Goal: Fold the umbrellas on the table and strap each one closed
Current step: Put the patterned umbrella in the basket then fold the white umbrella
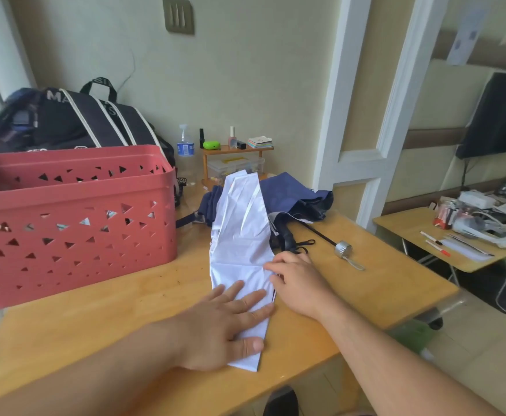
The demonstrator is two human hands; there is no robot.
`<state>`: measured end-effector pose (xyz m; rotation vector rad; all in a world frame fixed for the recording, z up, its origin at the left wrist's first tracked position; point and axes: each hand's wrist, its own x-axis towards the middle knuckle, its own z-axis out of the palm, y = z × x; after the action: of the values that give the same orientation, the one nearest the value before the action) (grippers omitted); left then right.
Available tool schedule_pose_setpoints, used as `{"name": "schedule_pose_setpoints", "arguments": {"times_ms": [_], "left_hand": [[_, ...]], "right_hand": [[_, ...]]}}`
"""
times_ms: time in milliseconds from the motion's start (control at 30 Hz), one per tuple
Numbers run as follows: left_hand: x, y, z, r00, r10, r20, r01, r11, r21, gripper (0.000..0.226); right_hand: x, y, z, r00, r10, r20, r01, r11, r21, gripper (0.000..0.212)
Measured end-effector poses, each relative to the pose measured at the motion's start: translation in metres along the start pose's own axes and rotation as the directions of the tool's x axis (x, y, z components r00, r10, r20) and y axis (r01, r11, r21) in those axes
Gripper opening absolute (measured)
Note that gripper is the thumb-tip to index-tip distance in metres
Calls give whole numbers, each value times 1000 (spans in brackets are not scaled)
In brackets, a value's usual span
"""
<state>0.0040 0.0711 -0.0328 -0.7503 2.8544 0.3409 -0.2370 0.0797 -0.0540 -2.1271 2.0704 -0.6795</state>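
A white umbrella canopy (239, 235) lies flattened lengthwise on the wooden table (95, 319). My left hand (224, 322) presses flat on its near end with straight fingers. My right hand (297, 280) rests at the canopy's right edge, fingers curled on the fabric fold. Behind it lies a navy umbrella (294, 196), partly unfolded, with its black shaft and silver handle cap (343, 250) sticking out to the right. A black strap loop (304, 244) lies by the shaft.
A large red perforated basket (74, 223) stands at the left of the table, a black backpack (74, 121) behind it. A water bottle (185, 145) and a small wooden shelf (236, 150) stand at the back. A second cluttered desk (456, 235) is at right.
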Motion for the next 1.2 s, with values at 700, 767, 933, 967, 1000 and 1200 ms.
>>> {"name": "schedule_pose_setpoints", "arguments": {"times_ms": [700, 767, 933, 967, 1000, 1200], "left_hand": [[60, -36, -59, 510, -499, -701, -101, 775, -624, 13], [44, -28, -42, 514, -456, -726, -103, 808, -581, 14], [17, -11, -3, 523, -340, -781, -73, 895, -439, 18], [15, -7, -3, 532, -325, -782, -80, 900, -428, 18], [13, -4, -5, 536, -321, -780, -91, 897, -432, 18], [1, 2, -14, 592, -306, -745, -84, 896, -435, 22]], "right_hand": [[-2, 0, -5, 991, 17, -130, 6, 984, 178, 28], [-8, -2, -10, 953, 93, -288, 4, 947, 321, 22], [-26, -23, -16, 896, 85, -435, 90, 926, 367, 61], [-28, -31, -17, 896, 50, -441, 137, 914, 382, 65], [-30, -39, -21, 895, 34, -446, 176, 890, 422, 66], [-39, -65, -42, 917, 125, -378, 201, 675, 710, 12]]}}
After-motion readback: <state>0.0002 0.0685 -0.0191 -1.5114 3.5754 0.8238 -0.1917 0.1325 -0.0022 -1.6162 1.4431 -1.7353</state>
